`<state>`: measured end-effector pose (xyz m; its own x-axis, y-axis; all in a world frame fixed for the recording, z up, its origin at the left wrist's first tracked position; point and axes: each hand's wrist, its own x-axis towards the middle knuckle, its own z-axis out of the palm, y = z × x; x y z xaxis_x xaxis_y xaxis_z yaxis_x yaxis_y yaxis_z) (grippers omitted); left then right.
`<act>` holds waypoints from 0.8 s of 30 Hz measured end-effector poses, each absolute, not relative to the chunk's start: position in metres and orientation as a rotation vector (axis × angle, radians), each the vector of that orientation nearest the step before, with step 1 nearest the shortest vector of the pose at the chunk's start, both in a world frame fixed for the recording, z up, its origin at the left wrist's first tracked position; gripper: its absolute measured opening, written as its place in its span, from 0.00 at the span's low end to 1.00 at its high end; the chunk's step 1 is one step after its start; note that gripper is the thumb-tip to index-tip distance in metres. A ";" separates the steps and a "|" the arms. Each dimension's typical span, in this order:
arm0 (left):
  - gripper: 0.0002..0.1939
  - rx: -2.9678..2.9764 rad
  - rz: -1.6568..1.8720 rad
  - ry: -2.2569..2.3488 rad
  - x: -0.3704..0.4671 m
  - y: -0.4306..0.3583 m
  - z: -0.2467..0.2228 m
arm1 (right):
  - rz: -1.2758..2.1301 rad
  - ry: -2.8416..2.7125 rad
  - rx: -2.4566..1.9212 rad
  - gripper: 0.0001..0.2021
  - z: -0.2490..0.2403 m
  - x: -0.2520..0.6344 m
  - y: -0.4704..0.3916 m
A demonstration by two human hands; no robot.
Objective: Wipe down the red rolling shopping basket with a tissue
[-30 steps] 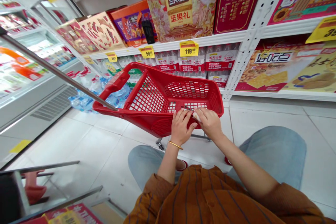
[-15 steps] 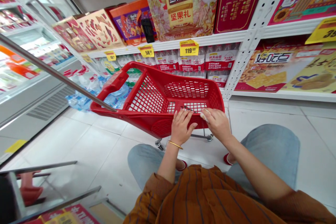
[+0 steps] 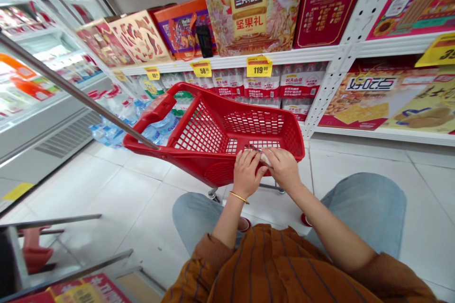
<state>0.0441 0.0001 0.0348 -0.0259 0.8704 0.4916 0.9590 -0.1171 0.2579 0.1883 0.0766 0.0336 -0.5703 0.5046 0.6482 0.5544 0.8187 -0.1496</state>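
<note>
A red plastic shopping cart (image 3: 206, 169) stands side-on before me, with its handle to the left. My left hand (image 3: 246, 173) is closed over the near rim, fingers lying across the edge and thumb pointing right. Right beside it, my right hand (image 3: 282, 168) presses a small white wipe or tissue (image 3: 265, 158) against the same rim. Much of the wipe is hidden under the fingers. The part of the basket that shows holds no goods, and a thin dark strip lies near its bottom behind my hands.
Shelves with gift boxes (image 3: 249, 9) and shrink-wrapped water bottles (image 3: 261, 80) rise behind the cart. A metal pole (image 3: 71, 83) slants across the left to the cart's handle. More bottle packs (image 3: 121, 125) sit on the floor beside a chiller. A display rack (image 3: 117, 262) stands at lower left.
My right hand has slid left along the rim with the white wipe, up to my left hand. The left hand keeps its place on the rim. The view has shifted slightly.
</note>
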 end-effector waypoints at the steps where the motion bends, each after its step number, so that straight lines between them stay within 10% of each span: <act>1: 0.24 -2.075 -0.836 -1.973 0.044 0.000 0.035 | -0.107 -2.294 -0.768 0.15 0.034 0.189 0.077; 24: 0.18 -1.997 -1.020 -1.974 0.047 0.004 0.034 | -0.161 -2.217 -0.742 0.12 0.032 0.188 0.077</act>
